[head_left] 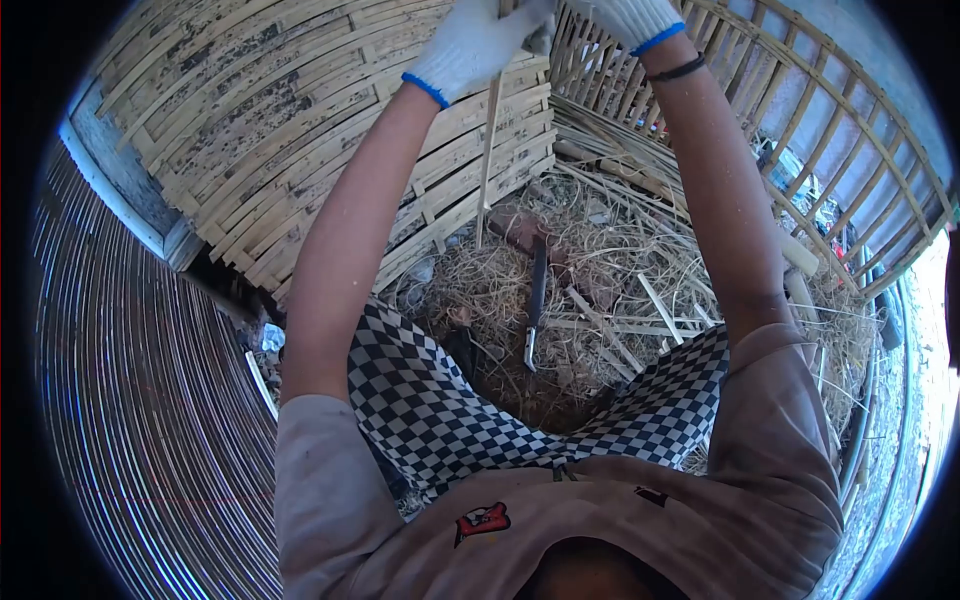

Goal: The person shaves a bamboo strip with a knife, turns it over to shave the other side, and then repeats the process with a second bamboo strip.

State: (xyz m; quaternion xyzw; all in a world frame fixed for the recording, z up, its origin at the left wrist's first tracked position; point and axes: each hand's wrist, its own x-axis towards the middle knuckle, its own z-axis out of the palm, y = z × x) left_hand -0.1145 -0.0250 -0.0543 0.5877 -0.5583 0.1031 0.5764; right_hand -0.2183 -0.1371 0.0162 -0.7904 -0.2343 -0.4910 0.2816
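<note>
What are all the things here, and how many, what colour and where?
woven panel: one, tan, upper left
slatted frame: one, tan, upper right
thin strip: one, pale, below left glove
long tool: one, dark with silvery end, on shavings
shavings: countless, straw-coloured, ground
offcuts: several, pale, among shavings
crumpled scrap: one, whitish-blue, left
ribbed surface: one, dark, far left
shirt: one, greyish-brown, bottom
trousers: one pair, black-and-white checks, lower middle
wristband: one, black, right wrist
left hand, right hand: two, white gloves with blue cuffs, top
</note>
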